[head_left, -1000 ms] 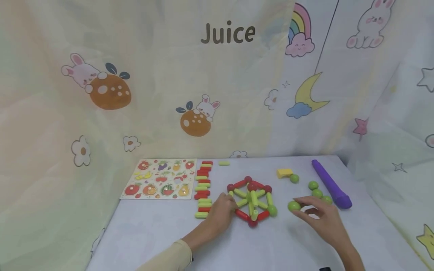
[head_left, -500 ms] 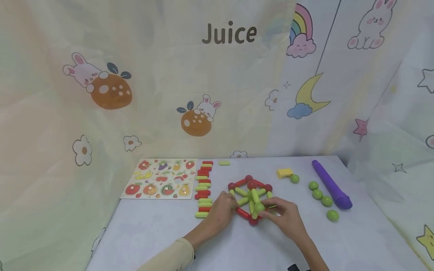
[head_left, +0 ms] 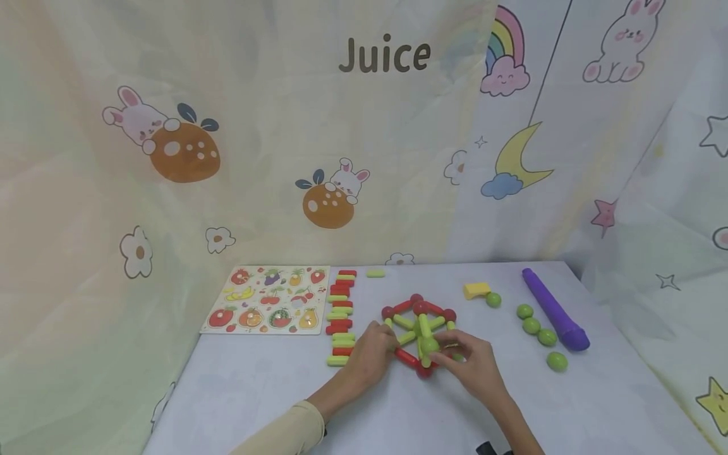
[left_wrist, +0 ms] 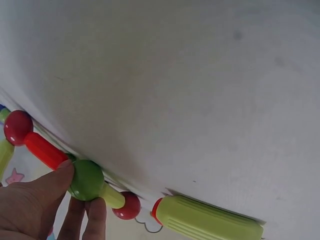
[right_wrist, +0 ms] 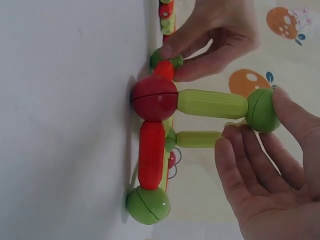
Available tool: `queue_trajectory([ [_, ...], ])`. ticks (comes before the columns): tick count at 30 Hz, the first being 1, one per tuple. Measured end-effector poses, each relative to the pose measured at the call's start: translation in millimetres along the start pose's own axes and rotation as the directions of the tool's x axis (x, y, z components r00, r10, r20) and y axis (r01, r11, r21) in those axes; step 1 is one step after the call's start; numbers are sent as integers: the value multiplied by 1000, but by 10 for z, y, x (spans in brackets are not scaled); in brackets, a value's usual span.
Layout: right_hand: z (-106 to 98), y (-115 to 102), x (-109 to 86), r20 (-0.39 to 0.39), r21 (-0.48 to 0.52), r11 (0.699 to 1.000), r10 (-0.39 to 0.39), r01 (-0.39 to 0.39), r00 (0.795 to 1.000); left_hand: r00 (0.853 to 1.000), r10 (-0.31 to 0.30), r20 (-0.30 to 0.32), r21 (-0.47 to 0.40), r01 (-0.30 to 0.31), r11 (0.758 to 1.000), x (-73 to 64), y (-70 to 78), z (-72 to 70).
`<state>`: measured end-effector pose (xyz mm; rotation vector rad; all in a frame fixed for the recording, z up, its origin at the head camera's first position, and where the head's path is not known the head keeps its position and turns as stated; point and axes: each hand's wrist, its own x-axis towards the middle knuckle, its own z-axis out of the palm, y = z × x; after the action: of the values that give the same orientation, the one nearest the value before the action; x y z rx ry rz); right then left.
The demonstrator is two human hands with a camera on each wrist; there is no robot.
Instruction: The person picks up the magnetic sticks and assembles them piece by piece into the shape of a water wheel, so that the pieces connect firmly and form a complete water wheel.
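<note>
Left fingers [left_wrist: 96, 222] pinch a green ball [left_wrist: 87, 181], right fingers [right_wrist: 280, 159] a top ball [right_wrist: 260, 111] whose rod [right_wrist: 212, 104] sideways pressure might dislodge.

In the head view, the green ball [left_wrist: 87, 180] at the left of the stick-and-ball frame [head_left: 406, 358] is all but hidden by the left grip [head_left: 370, 354], and a second green ball [head_left: 458, 356] at its right is partly covered by the right grip [head_left: 471, 363]. A black object [head_left: 486, 449] is cut off by the bottom edge and cannot be identified. In the left wrist view, a light-green stick [left_wrist: 205, 220] is cropped below, and a blue patch [left_wrist: 2, 107] is too small to be made out.
</note>
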<state>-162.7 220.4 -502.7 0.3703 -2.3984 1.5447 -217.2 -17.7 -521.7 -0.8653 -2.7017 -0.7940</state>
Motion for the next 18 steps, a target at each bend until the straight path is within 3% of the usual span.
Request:
queue_trajectory([
  [7,31,61,-30,37,74,997,-6,3,999,1000,23,-11,9,-23,1000,-9,-18,12],
  [14,80,79,-36,15,126,992,-6,4,1000,1000,13,-4,-4,-13,1000,-5,-40,24],
  [18,81,81,-34,18,128,991,28,-30,999,999,2,45,-29,-1,1000,-9,-40,-28],
])
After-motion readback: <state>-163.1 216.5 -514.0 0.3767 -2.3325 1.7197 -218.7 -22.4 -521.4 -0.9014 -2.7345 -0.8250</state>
